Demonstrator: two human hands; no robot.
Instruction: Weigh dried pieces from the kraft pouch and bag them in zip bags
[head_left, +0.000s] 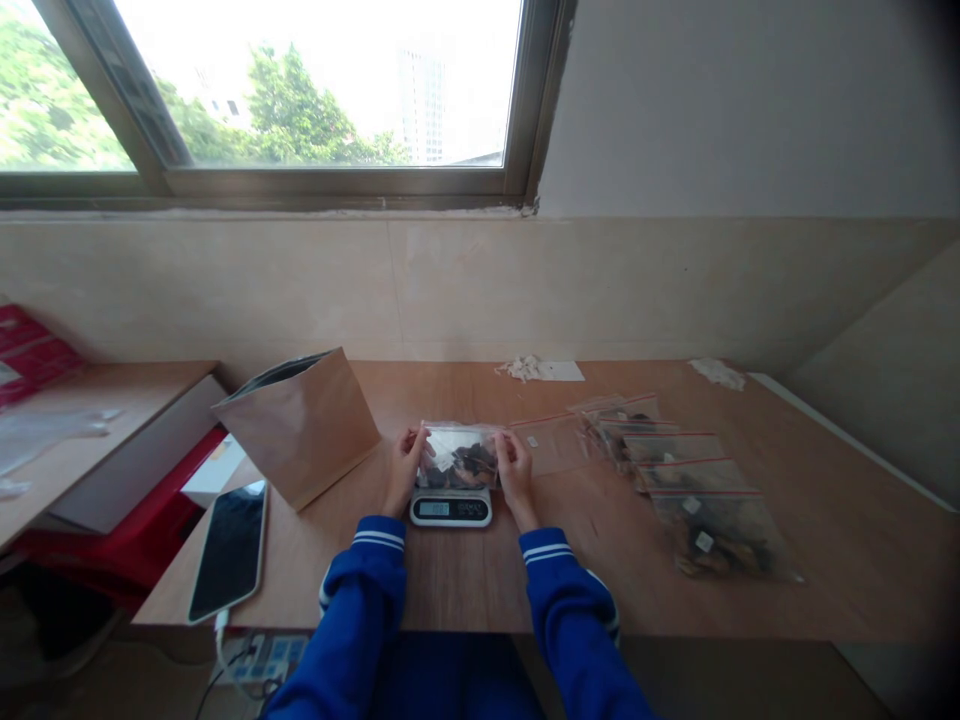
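Observation:
A clear plastic bag [469, 462] with dark and brown dried pieces in it is at the digital scale [450, 508], over its platform. My left hand [406, 468] pinches the bag's left upper corner, and my right hand [515, 470] pinches its right side. Whether the bag rests on the platform or hangs just above it, I cannot tell. The scale's display is lit, but its digits are too small to read surely. To the right lie several similar filled zip bags [720, 550] with red seal lines, overlapping in a row.
An open brown paper pouch [307, 430] stands to the left. A phone [229, 550] with a white cable lies at the table's left front edge. White scraps [525, 368] and a paper piece [564, 371] are at the back. A red stool [150, 540] stands left of the table.

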